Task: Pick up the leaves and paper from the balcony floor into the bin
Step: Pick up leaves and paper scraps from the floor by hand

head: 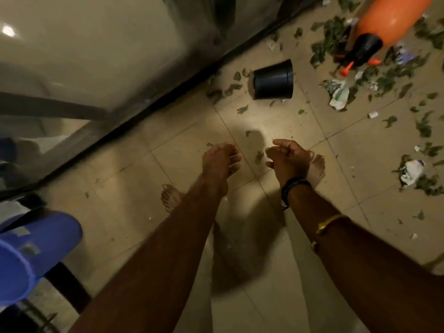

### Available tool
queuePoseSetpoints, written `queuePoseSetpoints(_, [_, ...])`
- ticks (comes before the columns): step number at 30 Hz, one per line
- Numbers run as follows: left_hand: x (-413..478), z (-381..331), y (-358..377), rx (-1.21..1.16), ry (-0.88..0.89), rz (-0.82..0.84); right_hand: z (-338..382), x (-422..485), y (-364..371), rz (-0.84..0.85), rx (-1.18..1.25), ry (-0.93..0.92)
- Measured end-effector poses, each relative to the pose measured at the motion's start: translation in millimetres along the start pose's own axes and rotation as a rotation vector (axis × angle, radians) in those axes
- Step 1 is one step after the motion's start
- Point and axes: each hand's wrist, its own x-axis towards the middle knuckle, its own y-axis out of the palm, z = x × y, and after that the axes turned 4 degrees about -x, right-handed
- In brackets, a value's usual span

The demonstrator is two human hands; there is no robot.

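Green leaves (331, 42) and crumpled paper (339, 94) litter the tiled balcony floor at the upper right. Another paper wad (412, 171) lies at the right edge among leaves. A small black bin (273, 80) lies tipped on its side near the glass door track. My left hand (219, 162) and my right hand (288, 158) hang over the floor at centre, fingers loosely curled, holding nothing. Both are well short of the litter.
A glass sliding door (84, 56) runs along the left. An orange sprayer with a black neck (382, 27) lies at the top right among leaves. A blue plastic bucket (28, 255) sits at the lower left. My bare feet (170, 198) stand on the tiles.
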Motion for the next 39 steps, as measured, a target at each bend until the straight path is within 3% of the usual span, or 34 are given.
queuePoseSetpoints(3, [64,29,8,-0.073,-0.073,-0.079,-51,61,19,0.007,-0.18,-0.001])
queuePoseSetpoints(7, [125,66,6,-0.11,-0.132,-0.095,-106,113,53,0.03,-0.603,-0.09])
queuePoseSetpoints(11, [154,84,-2,-0.106,-0.19,-0.038,-126,142,81,0.002,-0.728,-0.179])
queuePoseSetpoints(13, [159,87,-4,-0.082,-0.2,0.005,-124,152,86,-0.001,-0.669,-0.117])
queuePoseSetpoints(16, [157,82,-2,-0.026,-0.222,0.066,-103,142,89,0.138,-0.323,0.11])
queuePoseSetpoints(21, [148,64,13,-0.045,-0.18,0.155,-68,102,89,0.368,-0.398,-0.143])
queuePoseSetpoints(24, [152,53,16,-0.07,-0.118,0.097,-52,106,86,0.544,-0.214,-0.061])
queuePoseSetpoints(26, [155,44,14,-0.117,-0.099,0.045,-47,121,89,0.445,-0.119,-0.001])
queuePoseSetpoints(27, [159,41,11,-0.132,-0.091,0.015,-47,131,93,0.337,-0.193,-0.036])
queuePoseSetpoints(30, [171,40,-1,-0.111,-0.066,-0.04,-59,162,103,0.082,-0.683,-0.319])
queuePoseSetpoints(34, [184,47,-22,-0.13,-0.068,-0.095,-77,185,109,0.185,-1.034,-0.542])
queuePoseSetpoints(39, [183,56,-41,-0.162,-0.112,-0.082,-82,183,108,0.244,-0.913,-0.562])
